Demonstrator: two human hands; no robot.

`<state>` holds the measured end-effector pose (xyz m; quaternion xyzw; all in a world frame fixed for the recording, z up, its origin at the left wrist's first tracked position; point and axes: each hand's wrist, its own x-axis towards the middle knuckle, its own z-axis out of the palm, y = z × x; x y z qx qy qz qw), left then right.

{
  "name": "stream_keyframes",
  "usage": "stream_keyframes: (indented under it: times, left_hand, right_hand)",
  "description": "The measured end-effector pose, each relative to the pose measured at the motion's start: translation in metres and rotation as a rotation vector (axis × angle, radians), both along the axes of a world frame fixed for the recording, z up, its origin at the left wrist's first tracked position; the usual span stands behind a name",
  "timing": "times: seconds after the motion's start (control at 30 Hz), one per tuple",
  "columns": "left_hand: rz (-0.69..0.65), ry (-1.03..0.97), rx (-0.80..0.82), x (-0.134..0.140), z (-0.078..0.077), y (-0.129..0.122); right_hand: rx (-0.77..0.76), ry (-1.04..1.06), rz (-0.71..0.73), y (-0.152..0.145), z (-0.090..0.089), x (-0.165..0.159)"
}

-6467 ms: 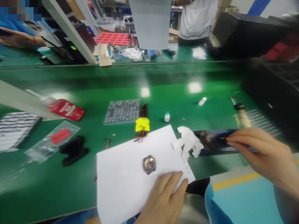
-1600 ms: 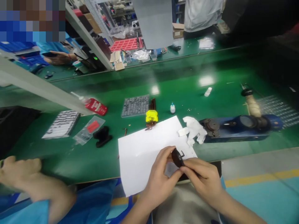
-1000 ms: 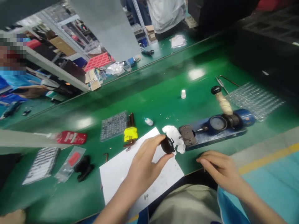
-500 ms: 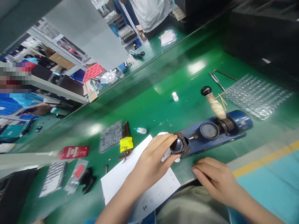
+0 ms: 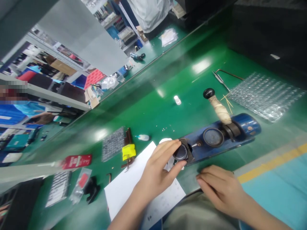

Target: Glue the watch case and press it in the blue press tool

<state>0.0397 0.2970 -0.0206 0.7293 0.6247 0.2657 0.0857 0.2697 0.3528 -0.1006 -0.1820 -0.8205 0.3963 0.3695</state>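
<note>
My left hand [image 5: 158, 171] is closed around a round black part [image 5: 181, 151], thumb on the near side and fingers on the far side. This part sits in a dark block at the left end of a blue bench fixture [image 5: 196, 156]. The fixture has a round dark disc [image 5: 213, 137] in its middle and a lever [image 5: 220, 110] wrapped in pale tape with a black ball knob [image 5: 208, 93]. A thin metal tip lies between block and disc. At the bench's near edge, below the fixture, rests my right hand [image 5: 222, 188], loosely curled, with no object visible in it.
Under my left forearm lies white paper [image 5: 134, 179]. Leftward are brown bars with a yellow tag [image 5: 129, 152], a small dropper bottle [image 5: 144, 137] and a red bottle [image 5: 78, 161]. Clear bubbled plastic [image 5: 263, 95] lies right. People stand beyond the bench.
The view has shifted slightly. The round black part now faces more upward, showing its flat rim, with my left hand still around it. My right hand has stayed in nearly the same place.
</note>
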Motion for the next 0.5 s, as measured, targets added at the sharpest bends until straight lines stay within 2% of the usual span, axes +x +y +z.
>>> stream_keyframes:
  times: [0.27, 0.5]
  left_hand:
    - [-0.047, -0.003, 0.019, -0.0041, 0.0048, 0.0042]
    - [0.008, 0.012, -0.02, -0.0029, 0.0039, 0.0027]
  right_hand:
    - [0.03, 0.0, -0.023, -0.0012, -0.0007, -0.0023]
    - [0.008, 0.021, -0.033, -0.0037, -0.0001, -0.0047]
